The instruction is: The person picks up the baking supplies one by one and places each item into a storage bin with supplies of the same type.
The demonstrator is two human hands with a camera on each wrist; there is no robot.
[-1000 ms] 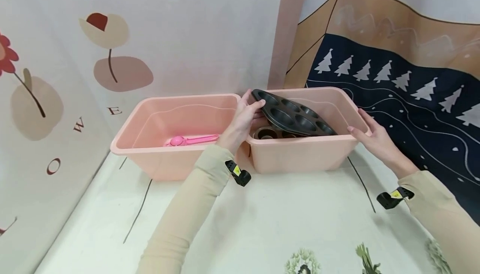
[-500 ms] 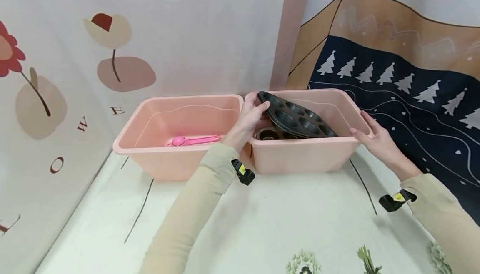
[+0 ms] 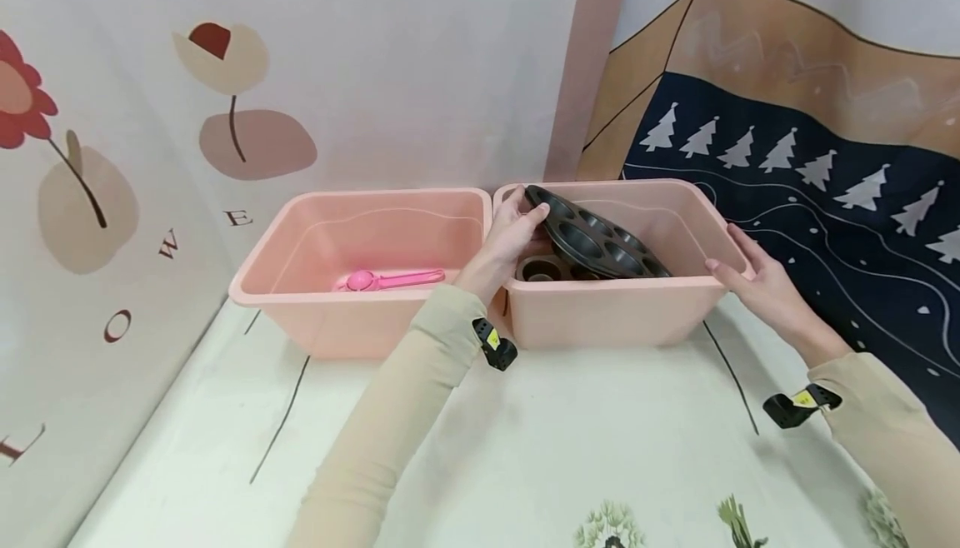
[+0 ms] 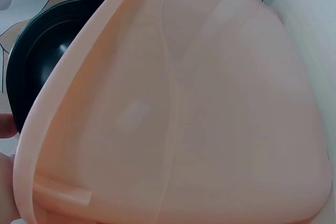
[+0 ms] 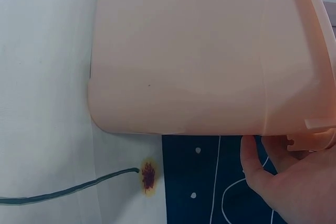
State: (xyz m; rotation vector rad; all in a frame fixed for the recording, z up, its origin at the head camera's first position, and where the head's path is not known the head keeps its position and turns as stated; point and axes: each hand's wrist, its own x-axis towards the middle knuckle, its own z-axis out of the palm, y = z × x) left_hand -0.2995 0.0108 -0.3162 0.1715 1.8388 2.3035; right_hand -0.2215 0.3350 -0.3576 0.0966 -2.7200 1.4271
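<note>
My left hand (image 3: pixel 506 240) holds the left corner of a dark muffin pan (image 3: pixel 581 240), thumb on its top face. The pan lies tilted inside the right pink plastic bin (image 3: pixel 600 311), its right end low near the front wall. In the left wrist view, the dark pan (image 4: pixel 44 51) shows past the bin's rim (image 4: pixel 52 108), with a fingertip at its edge. My right hand (image 3: pixel 765 281) grips that bin's right rim; in the right wrist view the hand (image 5: pixel 294 182) is at the bin wall (image 5: pixel 199 56). Under the pan, a brownish piece with round cups (image 3: pixel 542 269) partly shows.
A second pink bin (image 3: pixel 360 327) stands close against the left side. In it lies a pink tool with a round head and long handles (image 3: pixel 390 281). A printed curtain (image 3: pixel 420 73) rises behind both bins, and a pale cloth (image 3: pixel 570 431) covers the table.
My left hand has moved slightly right and down with the muffin pan, which sits a little deeper in the right bin. My right hand stays on the rim. The head view has shifted slightly.
</note>
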